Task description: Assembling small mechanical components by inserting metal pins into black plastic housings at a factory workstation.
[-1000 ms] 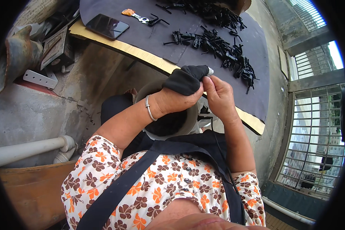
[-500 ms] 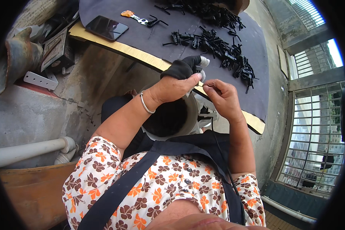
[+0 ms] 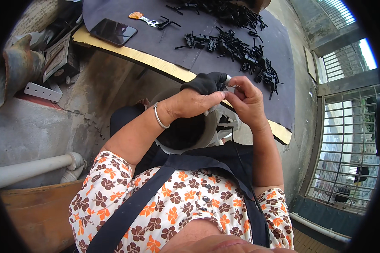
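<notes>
Both of my hands meet just above the near edge of the table (image 3: 169, 67). A black covering wraps the fingers of my left hand (image 3: 194, 99), with white at the fingertips. Its thumb presses inward on a small black part, mostly hidden now by the fingers. My right hand (image 3: 250, 103) is bare, thumb and index finger pinched together against the left hand's fingertips. Whatever sits in that pinch is too small or covered to make out. Below the hands stands a pale bucket (image 3: 210, 128) with dark contents.
Black metal parts lie in a near heap (image 3: 240, 48) and a larger far heap (image 3: 223, 14). A phone (image 3: 113, 32) rests at the table's left, beside a small flat wrench (image 3: 147, 20) with an orange end. White pipes (image 3: 38, 166) run along the left wall.
My right hand has closed in on the left, its fingers now higher and touching the left fingertips. The black part seen in my left hand is now mostly covered.
</notes>
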Demonstrator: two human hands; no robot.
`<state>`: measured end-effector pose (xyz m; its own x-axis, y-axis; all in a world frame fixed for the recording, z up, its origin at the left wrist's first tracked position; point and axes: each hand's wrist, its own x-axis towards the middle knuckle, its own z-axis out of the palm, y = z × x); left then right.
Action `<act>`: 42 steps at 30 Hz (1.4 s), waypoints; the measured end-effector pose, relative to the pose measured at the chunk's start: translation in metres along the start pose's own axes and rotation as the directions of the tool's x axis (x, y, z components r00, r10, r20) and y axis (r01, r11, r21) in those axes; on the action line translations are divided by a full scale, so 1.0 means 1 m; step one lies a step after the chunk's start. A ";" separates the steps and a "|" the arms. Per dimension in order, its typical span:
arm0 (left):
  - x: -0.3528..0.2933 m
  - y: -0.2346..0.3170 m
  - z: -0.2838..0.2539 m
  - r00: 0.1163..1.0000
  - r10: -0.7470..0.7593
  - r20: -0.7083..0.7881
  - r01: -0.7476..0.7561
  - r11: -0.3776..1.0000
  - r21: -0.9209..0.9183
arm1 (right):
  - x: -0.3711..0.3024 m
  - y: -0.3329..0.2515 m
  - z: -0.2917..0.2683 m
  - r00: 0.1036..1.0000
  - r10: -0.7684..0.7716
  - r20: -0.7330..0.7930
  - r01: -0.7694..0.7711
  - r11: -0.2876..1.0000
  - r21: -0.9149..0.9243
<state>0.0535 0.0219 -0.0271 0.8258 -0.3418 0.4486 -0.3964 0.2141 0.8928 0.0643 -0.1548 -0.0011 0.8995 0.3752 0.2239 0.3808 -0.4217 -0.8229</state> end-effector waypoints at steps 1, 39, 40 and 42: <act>0.000 0.002 0.000 1.000 0.001 0.000 -0.001 1.000 -0.001 | -0.001 0.003 0.002 1.000 0.000 -0.001 0.000 1.000 -0.001; -0.002 -0.023 -0.002 0.937 0.339 0.085 -0.296 0.640 0.709 | 0.008 0.034 -0.035 0.930 0.277 -0.243 -0.366 0.765 -0.530; -0.001 -0.024 0.000 0.927 0.373 0.040 -0.294 0.657 0.694 | 0.006 0.032 -0.029 0.927 0.263 -0.266 -0.347 0.872 -0.347; -0.003 -0.021 0.007 0.947 0.321 0.014 -0.253 0.721 0.645 | 0.002 0.020 -0.020 0.919 0.287 -0.271 -0.282 0.958 0.058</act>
<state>0.0564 0.0122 -0.0465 0.6495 -0.2675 0.7118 -0.7538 -0.3498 0.5563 0.0779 -0.1791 -0.0066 0.9938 0.0003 0.1110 0.0986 -0.4615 -0.8816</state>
